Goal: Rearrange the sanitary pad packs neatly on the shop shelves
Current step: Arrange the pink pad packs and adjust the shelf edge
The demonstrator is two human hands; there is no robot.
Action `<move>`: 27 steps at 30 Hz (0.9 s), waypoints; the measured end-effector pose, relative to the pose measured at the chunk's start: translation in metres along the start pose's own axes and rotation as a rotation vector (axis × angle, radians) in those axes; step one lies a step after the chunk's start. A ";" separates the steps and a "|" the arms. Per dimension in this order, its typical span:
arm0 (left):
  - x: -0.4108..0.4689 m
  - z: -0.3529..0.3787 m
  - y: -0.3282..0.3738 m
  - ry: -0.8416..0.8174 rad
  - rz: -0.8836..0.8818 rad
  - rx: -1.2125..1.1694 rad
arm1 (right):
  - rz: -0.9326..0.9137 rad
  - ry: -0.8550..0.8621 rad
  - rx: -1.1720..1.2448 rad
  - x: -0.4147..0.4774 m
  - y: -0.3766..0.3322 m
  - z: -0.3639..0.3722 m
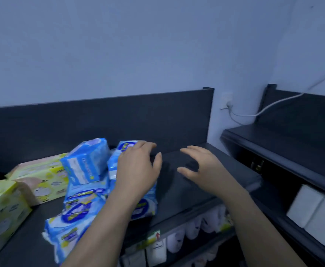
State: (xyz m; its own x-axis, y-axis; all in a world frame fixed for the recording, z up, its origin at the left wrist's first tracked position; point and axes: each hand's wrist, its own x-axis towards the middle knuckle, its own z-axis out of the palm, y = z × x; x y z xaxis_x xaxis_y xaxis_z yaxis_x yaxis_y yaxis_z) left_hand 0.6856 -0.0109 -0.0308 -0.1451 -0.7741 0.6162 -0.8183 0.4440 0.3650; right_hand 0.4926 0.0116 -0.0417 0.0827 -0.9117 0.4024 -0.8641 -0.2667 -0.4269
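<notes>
Several blue sanitary pad packs lie in a loose heap on the black top shelf (pixel 196 191). One blue pack (pixel 86 162) stands tilted at the back. A second upright blue pack (pixel 117 157) stands right of it, and my left hand (pixel 136 168) rests against its right side with fingers bent loosely over its top and thumb spread away. More blue packs lie flat at the front (pixel 69 224) and under my left forearm (pixel 144 207). My right hand (pixel 200 166) hovers over the bare shelf to the right, fingers loosely curved, holding nothing.
Yellow-green packs (pixel 42 180) sit at the shelf's left end, with another (pixel 2 209) nearer the front. White packs (pixel 192 226) fill the shelf below, behind price tags (pixel 154 236). A second black shelving unit (pixel 292 143) with white boxes (pixel 315 212) stands on the right. A white cable (pixel 273 105) runs from a wall socket.
</notes>
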 end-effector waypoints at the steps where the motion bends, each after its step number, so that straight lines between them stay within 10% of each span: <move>1: -0.002 0.010 0.014 -0.018 0.030 -0.017 | 0.024 0.022 -0.016 -0.012 0.012 -0.009; 27: -0.196 0.212 0.533 -0.532 0.802 -0.512 | 1.032 0.363 -0.571 -0.466 0.233 -0.301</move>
State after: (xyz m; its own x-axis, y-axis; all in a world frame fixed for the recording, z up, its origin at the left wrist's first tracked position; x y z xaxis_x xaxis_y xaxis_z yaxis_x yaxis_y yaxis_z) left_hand 0.1594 0.2817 -0.1050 -0.8562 -0.2167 0.4691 -0.0673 0.9468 0.3146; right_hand 0.1029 0.4687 -0.0849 -0.8307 -0.4503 0.3274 -0.5433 0.7842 -0.2998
